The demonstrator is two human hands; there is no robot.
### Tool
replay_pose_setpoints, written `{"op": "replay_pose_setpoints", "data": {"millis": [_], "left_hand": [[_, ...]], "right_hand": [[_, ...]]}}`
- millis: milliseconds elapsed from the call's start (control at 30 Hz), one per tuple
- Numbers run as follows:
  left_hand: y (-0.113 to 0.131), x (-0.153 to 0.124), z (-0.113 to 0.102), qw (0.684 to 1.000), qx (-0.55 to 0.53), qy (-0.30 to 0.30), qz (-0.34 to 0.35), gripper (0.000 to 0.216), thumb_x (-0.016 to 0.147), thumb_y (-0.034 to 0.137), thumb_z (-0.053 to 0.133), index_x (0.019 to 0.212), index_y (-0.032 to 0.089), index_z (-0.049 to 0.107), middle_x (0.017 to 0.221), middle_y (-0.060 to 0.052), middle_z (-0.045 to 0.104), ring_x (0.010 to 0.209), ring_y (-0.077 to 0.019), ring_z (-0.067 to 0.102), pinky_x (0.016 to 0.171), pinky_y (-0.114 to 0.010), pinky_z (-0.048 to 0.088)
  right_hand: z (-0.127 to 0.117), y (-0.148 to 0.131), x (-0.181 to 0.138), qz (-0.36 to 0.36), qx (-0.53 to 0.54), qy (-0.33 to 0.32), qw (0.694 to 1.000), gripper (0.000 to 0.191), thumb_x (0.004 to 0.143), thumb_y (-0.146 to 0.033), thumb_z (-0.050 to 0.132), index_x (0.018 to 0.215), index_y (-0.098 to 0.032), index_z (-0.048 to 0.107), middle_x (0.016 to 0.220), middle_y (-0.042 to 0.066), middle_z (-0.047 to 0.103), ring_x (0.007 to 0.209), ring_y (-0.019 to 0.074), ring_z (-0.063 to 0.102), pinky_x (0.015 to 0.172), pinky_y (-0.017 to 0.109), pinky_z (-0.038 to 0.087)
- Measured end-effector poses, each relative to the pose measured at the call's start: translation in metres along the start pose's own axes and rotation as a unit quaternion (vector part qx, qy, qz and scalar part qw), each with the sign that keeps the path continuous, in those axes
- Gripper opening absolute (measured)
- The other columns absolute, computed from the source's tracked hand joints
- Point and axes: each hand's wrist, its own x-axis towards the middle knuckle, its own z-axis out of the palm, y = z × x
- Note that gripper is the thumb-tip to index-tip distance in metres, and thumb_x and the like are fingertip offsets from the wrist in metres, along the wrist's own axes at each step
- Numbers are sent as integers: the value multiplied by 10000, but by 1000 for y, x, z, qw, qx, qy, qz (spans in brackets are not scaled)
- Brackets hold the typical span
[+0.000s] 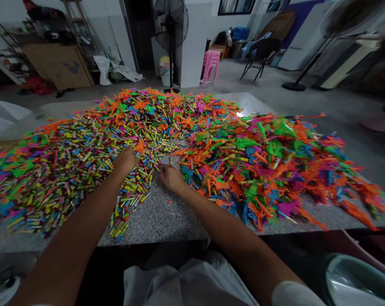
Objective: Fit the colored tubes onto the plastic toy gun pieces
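My left hand (126, 160) reaches into a wide heap of small colourful plastic tubes (74, 161) on a grey speckled table (162, 216); its fingers are curled down among the pieces and touch an orange part (140, 147). My right hand (171, 177) rests on the bare table at the edge of a heap of larger orange, green and blue plastic parts (268, 165), fingers closed, and what it holds is hidden.
A standing fan (171, 25) is behind the table. Farther back are a pink stool (210, 63), a dark chair (262, 53) and shelves (26, 51). White cloth (179, 282) lies on my lap. A pale basin (358, 280) sits at lower right.
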Motion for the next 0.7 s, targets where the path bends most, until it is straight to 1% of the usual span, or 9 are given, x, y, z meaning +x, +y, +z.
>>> {"op": "replay_pose_setpoints", "data": {"millis": [67, 133, 233, 300, 400, 500, 567, 633, 700], "left_hand": [[-6, -6, -3, 1000, 9, 12, -6, 472, 908, 396, 670, 1311, 150, 670, 1315, -246, 658, 1190, -418, 656, 954, -478, 525], [-5, -6, -7, 1000, 9, 27, -10, 503, 924, 449, 655, 1328, 149, 665, 1357, -258, 635, 1202, -430, 647, 972, -492, 516], [10, 9, -9, 999, -1, 46, -3, 548, 951, 553, 611, 1307, 143, 690, 1405, -280, 606, 1268, -454, 609, 1023, -513, 489], [23, 24, -7, 999, -5, 31, -16, 574, 949, 578, 607, 1282, 121, 708, 1435, -306, 584, 1290, -478, 592, 1035, -536, 479], [34, 43, -4, 999, -17, -12, -41, 554, 888, 510, 704, 1267, 105, 710, 1433, -323, 590, 1278, -497, 594, 1031, -556, 478], [35, 49, -4, 995, -98, 2, -29, 425, 842, 362, 738, 1197, 130, 721, 1374, -282, 643, 1295, -466, 586, 1051, -523, 473], [33, 44, -8, 965, -255, 17, -55, 278, 815, 287, 739, 1065, 165, 728, 1271, -227, 696, 1290, -416, 594, 1019, -460, 495], [31, 31, -13, 901, -422, 6, -102, 166, 796, 262, 740, 938, 189, 698, 1087, -162, 733, 1181, -348, 655, 908, -386, 538], [27, 10, -20, 845, -518, -19, -130, 138, 803, 277, 729, 889, 189, 665, 917, -105, 726, 971, -270, 710, 765, -326, 554]], "right_hand": [[7, -12, 13, 9, -61, -22, 998, 407, 1027, -314, 566, 1387, -153, 666, 1378, 188, 696, 1147, 291, 729, 964, 352, 545], [14, -20, 19, 12, -91, -25, 995, 441, 1072, -363, 493, 1426, -141, 636, 1425, 204, 656, 1142, 286, 731, 957, 355, 554], [21, -22, 17, 11, -111, -27, 993, 446, 1100, -367, 425, 1399, -119, 643, 1420, 221, 647, 1155, 272, 725, 960, 339, 561], [22, -20, 9, 16, -126, -44, 991, 401, 1070, -325, 483, 1345, -104, 671, 1375, 229, 667, 1152, 277, 728, 940, 327, 571], [19, -14, -7, 30, -139, -65, 988, 334, 999, -232, 559, 1260, -92, 715, 1290, 239, 702, 1085, 295, 752, 870, 330, 591], [15, -8, -19, 35, -138, -62, 988, 338, 974, -202, 573, 1259, -89, 714, 1274, 250, 705, 1059, 312, 758, 838, 346, 593], [14, -6, -22, 30, -127, -54, 990, 320, 981, -199, 565, 1248, -104, 712, 1271, 237, 709, 1058, 303, 756, 848, 343, 582], [13, -3, -22, 24, -117, -45, 992, 287, 998, -199, 541, 1216, -115, 707, 1256, 218, 718, 1040, 284, 754, 853, 338, 568], [12, -1, -23, 23, -85, -22, 996, 238, 1007, -226, 539, 1155, -117, 691, 1199, 196, 734, 1005, 260, 745, 842, 325, 554]]}}
